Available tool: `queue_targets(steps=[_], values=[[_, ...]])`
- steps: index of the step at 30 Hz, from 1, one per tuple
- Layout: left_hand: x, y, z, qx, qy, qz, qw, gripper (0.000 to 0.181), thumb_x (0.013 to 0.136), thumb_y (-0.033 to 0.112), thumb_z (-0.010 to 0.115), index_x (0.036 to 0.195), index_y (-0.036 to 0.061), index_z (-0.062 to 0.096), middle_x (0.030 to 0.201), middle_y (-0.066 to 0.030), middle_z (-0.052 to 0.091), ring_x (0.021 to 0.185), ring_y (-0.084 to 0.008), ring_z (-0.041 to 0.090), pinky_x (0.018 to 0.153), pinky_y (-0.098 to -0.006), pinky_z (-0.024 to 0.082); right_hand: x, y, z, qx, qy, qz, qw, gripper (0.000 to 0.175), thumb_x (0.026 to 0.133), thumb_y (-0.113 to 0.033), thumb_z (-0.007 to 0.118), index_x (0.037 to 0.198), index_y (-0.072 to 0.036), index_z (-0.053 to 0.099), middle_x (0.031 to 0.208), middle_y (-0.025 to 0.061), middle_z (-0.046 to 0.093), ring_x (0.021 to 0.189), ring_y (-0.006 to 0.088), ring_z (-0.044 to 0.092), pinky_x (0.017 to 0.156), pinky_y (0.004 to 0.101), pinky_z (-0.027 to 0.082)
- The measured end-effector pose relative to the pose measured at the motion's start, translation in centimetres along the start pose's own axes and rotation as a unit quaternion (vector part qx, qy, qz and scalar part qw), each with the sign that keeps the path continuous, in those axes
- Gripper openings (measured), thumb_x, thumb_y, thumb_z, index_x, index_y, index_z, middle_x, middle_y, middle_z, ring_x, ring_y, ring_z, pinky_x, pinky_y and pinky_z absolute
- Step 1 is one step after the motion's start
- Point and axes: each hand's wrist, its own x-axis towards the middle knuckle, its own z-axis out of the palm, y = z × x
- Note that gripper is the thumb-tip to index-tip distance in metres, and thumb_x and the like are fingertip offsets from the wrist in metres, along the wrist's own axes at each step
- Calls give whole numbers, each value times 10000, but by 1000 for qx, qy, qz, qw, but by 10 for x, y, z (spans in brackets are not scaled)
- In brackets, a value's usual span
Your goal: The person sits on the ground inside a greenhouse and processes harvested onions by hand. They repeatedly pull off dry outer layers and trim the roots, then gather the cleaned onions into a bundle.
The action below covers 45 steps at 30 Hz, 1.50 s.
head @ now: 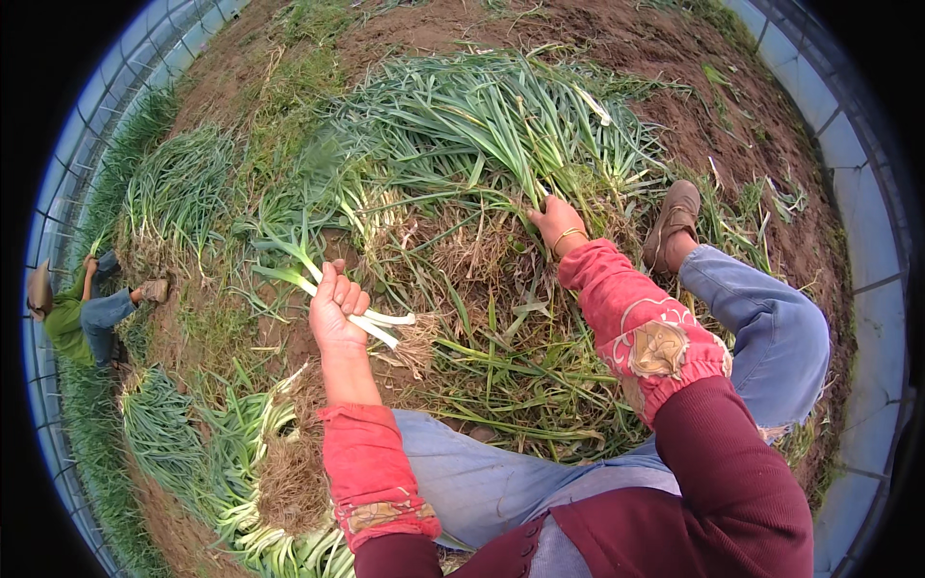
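Observation:
My left hand (338, 306) is closed around a few leafy green plants (376, 329) that look like leeks or garlic greens. Their white stems and brown roots point right, and their leaves stick out to the upper left. My right hand (561, 222) reaches to the lower edge of a big pile of the same greens (448, 108), fingers around some stem bases there. Dry brown roots and loose yellowish leaves (535, 376) lie between my hands and legs. At the lower left, a heap with white stems and brown roots (289, 469) rests on the soil beside me.
A person in a green top and hat (69, 318) sits at the far left, holding greens. Near that person lies another pile of greens (181, 180). My shoe (672, 224) rests on the ground at right. Pale sheeting with a grid (860, 253) curves along the right rim.

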Motion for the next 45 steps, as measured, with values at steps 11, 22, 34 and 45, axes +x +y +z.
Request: queue_targets(steps=[11, 22, 34, 45], values=[[-16, -63, 40, 199, -46, -133, 970, 203, 758, 97, 697, 899, -3, 590, 654, -25, 541, 487, -77, 467, 340, -196, 327, -135, -41, 0, 398, -300, -88, 862, 139, 814, -121, 633, 848, 13, 614, 676, -11, 553, 631, 64, 470, 580, 230, 406], [-12, -47, 24, 212, -6, -100, 972, 101, 768, 67, 676, 815, 27, 597, 645, -18, 550, 457, -88, 449, 335, -206, 320, -162, -60, 9, 386, -312, 13, 868, 181, 846, -193, 617, 815, -15, 606, 600, -8, 533, 488, 60, 448, 437, 223, 363], [-4, -16, 8, 122, 122, 21, 985, 137, 771, 59, 682, 863, 41, 581, 706, -45, 580, 492, -118, 471, 349, -217, 322, -234, 59, -43, -165, -514, -188, 820, 302, 769, -271, 625, 866, 13, 595, 798, 167, 604, 771, 346, 583, 724, 412, 462], [-1, -20, 4, 84, 17, -48, 995, 211, 788, 104, 675, 938, 10, 559, 799, -117, 622, 601, -181, 591, 358, -215, 384, -179, -53, 5, 237, -224, -272, 905, 271, 766, -147, 681, 994, -31, 594, 831, 86, 617, 684, 157, 578, 632, 291, 473]])
